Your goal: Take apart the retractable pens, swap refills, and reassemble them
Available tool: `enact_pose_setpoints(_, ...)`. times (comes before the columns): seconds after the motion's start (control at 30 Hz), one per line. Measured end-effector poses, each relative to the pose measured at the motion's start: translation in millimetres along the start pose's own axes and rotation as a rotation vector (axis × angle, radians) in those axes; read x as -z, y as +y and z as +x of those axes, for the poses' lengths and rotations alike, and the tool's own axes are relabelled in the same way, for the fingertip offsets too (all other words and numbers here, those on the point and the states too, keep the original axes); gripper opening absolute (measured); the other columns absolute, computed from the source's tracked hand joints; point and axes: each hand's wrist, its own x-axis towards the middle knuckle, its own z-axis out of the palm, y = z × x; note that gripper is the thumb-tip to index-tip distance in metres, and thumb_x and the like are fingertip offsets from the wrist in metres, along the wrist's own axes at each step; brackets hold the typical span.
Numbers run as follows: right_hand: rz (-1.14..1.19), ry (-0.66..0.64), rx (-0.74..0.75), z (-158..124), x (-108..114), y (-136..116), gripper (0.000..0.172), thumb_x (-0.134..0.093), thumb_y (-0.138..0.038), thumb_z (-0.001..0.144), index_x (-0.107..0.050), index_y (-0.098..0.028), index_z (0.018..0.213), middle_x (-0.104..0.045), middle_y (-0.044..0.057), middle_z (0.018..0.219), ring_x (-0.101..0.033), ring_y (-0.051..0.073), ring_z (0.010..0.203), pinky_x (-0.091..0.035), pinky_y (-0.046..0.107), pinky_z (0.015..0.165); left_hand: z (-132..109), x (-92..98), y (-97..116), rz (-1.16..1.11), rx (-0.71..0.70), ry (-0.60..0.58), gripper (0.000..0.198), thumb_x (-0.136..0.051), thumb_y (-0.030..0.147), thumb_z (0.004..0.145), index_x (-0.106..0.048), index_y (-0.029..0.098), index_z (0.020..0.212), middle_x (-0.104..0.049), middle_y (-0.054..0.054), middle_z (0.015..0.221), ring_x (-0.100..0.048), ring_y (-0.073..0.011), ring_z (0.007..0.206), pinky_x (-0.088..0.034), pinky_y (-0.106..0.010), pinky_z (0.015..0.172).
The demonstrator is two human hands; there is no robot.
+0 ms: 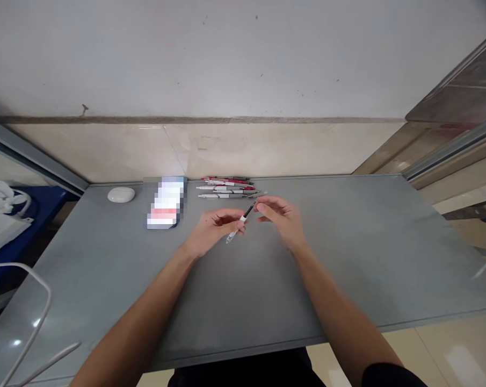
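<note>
A white and clear pen (241, 219) with a dark refill showing is held at a slant over the grey table. My left hand (216, 228) pinches its white lower part between thumb and fingers. At the pen's upper end, my right hand (281, 216) has thumb and forefinger closed around the tip; what exactly they grip is too small to tell. Just beyond my hands, several red, white and silver pens (226, 188) lie side by side in a loose pile near the table's back edge.
A phone (166, 204) with a lit, blurred screen lies left of the pens. Farther left is a white rounded case (121, 194). A white cable (45, 309) curves over the table's left side (77, 279). The wall (243, 150) stands behind the table.
</note>
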Motion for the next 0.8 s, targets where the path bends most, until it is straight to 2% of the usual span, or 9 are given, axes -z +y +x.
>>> enact_pose_setpoints(0.13,0.030,-0.008,0.007,-3,-2,5,0.020,-0.075,-0.039,0.069,-0.073,-0.027,0.084,-0.072,0.001,0.085,-0.066,0.017,0.081,-0.060,0.031,0.064,-2,-3.3,1,0.033,0.022,-0.007,0.024,-0.074,0.033,0.074,-0.072,0.017,0.093,-0.071,-0.004,0.076,-0.066,-0.0177,0.072,-0.051,-0.032,0.074)
enact_pose_setpoints(0.37,0.089,-0.006,0.012,-10,-8,6,0.019,-0.075,-0.037,0.069,-0.073,-0.025,0.083,-0.072,0.000,0.076,-0.068,0.016,0.074,-0.061,0.032,0.065,-1,-6.0,-2,0.053,0.066,0.007,0.025,-0.076,0.035,0.071,-0.074,0.018,0.089,-0.072,-0.005,0.077,-0.067,-0.0187,0.071,-0.052,-0.034,0.074)
enact_pose_setpoints(0.57,0.018,0.102,0.075,-13,-13,6,0.018,-0.076,-0.037,0.068,-0.075,-0.025,0.082,-0.072,-0.001,0.075,-0.068,0.015,0.069,-0.061,0.034,0.072,-2,-8.6,-5,0.104,0.041,0.062,0.024,-0.074,0.038,0.074,-0.075,0.019,0.088,-0.073,-0.005,0.078,-0.067,-0.0197,0.076,-0.051,-0.033,0.076)
enact_pose_setpoints(0.67,0.006,0.105,0.076,-12,-14,4,0.018,-0.075,-0.038,0.069,-0.075,-0.026,0.082,-0.072,-0.002,0.075,-0.067,0.014,0.064,-0.061,0.034,0.071,-2,-11.8,-2,0.127,0.037,0.068,0.022,-0.073,0.037,0.074,-0.075,0.020,0.089,-0.073,-0.004,0.079,-0.066,-0.0191,0.078,-0.049,-0.031,0.076)
enact_pose_setpoints(0.8,0.048,0.108,0.087,-8,-13,-1,0.018,-0.075,-0.037,0.069,-0.075,-0.027,0.083,-0.072,-0.002,0.077,-0.070,0.016,0.069,-0.061,0.035,0.074,-4,-13.9,7,0.182,0.018,0.027,0.024,-0.074,0.035,0.073,-0.074,0.021,0.092,-0.072,-0.003,0.084,-0.063,-0.0170,0.078,-0.047,-0.027,0.071)
